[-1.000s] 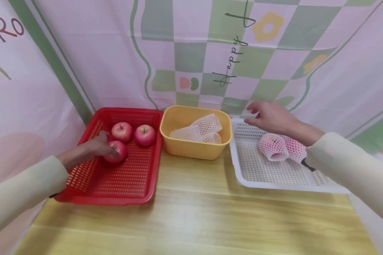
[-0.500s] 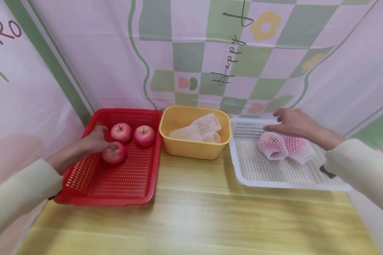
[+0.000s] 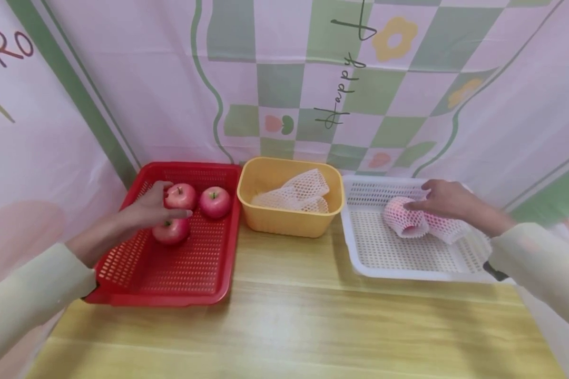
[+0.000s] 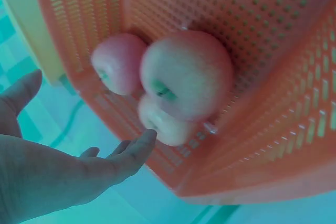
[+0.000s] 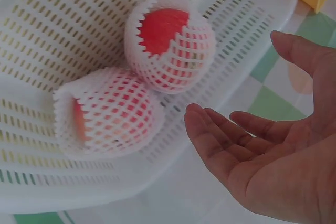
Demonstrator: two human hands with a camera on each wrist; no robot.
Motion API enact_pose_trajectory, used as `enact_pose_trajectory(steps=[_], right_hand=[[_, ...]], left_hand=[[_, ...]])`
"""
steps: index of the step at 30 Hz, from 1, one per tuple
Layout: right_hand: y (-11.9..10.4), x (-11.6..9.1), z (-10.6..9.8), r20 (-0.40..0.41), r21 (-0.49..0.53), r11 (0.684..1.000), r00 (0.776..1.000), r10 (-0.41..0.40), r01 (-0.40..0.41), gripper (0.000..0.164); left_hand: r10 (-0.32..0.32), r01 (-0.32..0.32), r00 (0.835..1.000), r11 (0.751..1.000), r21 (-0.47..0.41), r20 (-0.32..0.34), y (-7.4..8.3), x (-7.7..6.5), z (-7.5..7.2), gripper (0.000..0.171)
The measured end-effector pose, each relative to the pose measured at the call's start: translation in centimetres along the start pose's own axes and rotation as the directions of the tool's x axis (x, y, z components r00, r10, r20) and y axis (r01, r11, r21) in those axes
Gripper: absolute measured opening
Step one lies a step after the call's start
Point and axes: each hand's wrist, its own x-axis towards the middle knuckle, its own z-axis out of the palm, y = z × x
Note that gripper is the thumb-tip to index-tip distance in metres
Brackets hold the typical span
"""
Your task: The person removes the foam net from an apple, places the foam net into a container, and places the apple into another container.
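Note:
Three red apples lie in the red basket on the left: a front apple, a back apple and a right apple. My left hand is spread above the front one, thumb and fingers apart, holding nothing. In the left wrist view its fingertips overlap the basket's edge near the apples. At the right, the white basket bears two apples in white foam nets, a left netted apple and a right netted apple. Over them hovers my right hand, fingers loosely bent and holding nothing.
Between the baskets stands a yellow bin with several white foam nets inside. All stand on a wooden table, against a patterned cloth at the back.
My left hand has come off the front apple, and its thumb has opened out to the right. My right hand has moved right and lower over the netted apples.

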Motion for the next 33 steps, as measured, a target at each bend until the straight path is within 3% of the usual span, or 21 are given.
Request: enact_pose_trajectory(steps=[7, 15, 20, 27, 33], right_hand=[[1.1, 0.2, 1.9, 0.001, 0.027, 1.000, 1.000, -0.008, 0.008, 0.087], [1.7, 0.3, 3.4, 0.037, 0.079, 0.996, 0.998, 0.044, -0.047, 0.087], [2.0, 0.6, 4.1, 0.037, 0.116, 0.991, 0.997, 0.064, -0.068, 0.074], [1.4, 1.0, 4.6, 0.038, 0.166, 0.983, 0.996, 0.075, -0.080, 0.058], [1.0, 1.7, 5.1, 0.039, 0.194, 0.978, 0.997, 0.072, -0.078, 0.044]], left_hand=[[0.049, -0.048, 0.999, 0.998, 0.043, -0.021, 1.7, -0.9, 1.5, 0.099], [0.078, -0.076, 0.996, 0.996, 0.055, -0.044, 3.3, -1.9, 3.0, 0.099], [0.112, -0.111, 0.993, 0.993, 0.036, -0.029, 4.1, -2.2, 3.7, 0.096], [0.216, -0.214, 0.976, 0.976, 0.041, -0.036, 4.9, -3.1, 4.5, 0.096], [0.227, -0.221, 0.972, 0.971, 0.094, -0.053, 5.5, -4.1, 5.5, 0.094]])
